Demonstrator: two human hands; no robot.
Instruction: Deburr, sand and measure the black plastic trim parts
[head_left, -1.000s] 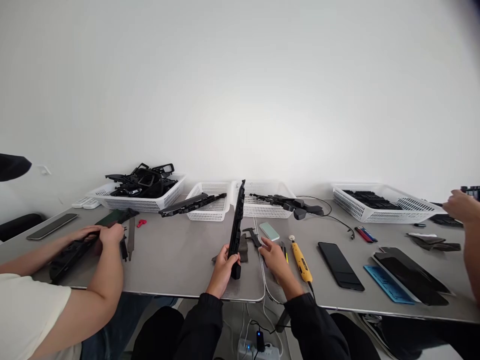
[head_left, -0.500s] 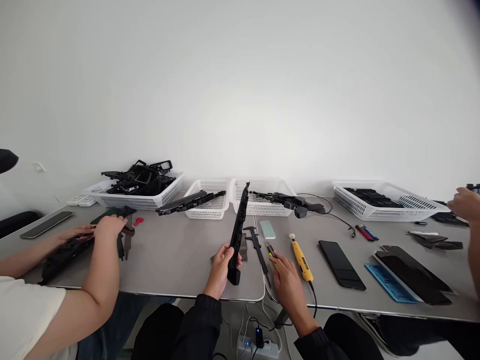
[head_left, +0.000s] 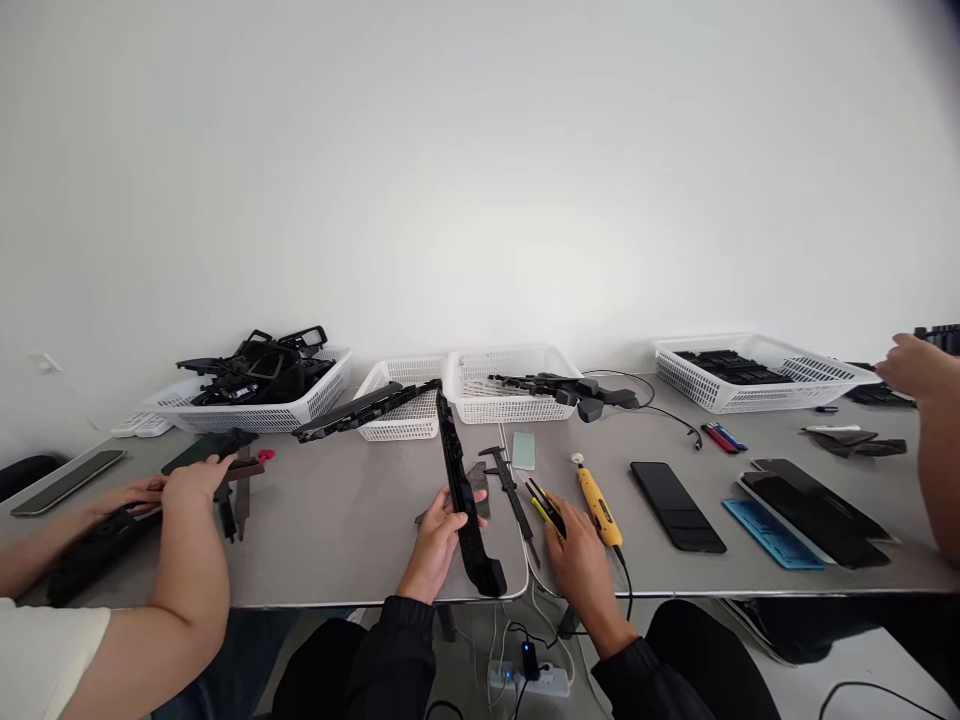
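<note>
My left hand [head_left: 437, 535] is closed around the long black part [head_left: 463, 480], thumb on its near stretch, so that it slants over the table [head_left: 337, 520] with its far end to the left and its thicker near end to the right. A gray cloth [head_left: 478, 482] lies behind it, by my fingertips. My right hand [head_left: 581, 555] has its fingers closed on the yellow-and-black tool [head_left: 551, 515], whose dark prongs point far and left. The calipers [head_left: 511, 495] lie between my two hands, and the pale green block [head_left: 523, 451] is beyond them. Just right of my right hand is the yellow rotary tool [head_left: 598, 505], its cord running toward the near edge; farther right lies a dark phone [head_left: 676, 506]. Along the wall, the left middle basket [head_left: 405, 430] and the right middle basket [head_left: 506, 410] stand side by side, black pieces lying across both. The far left basket [head_left: 300, 412] is heaped with black frames, and the far right basket [head_left: 731, 400] holds dark ribbed parts. To my left, another person's hands [head_left: 196, 482] work at a black piece; at the far right, another hand [head_left: 919, 368] holds a dark part.
</note>
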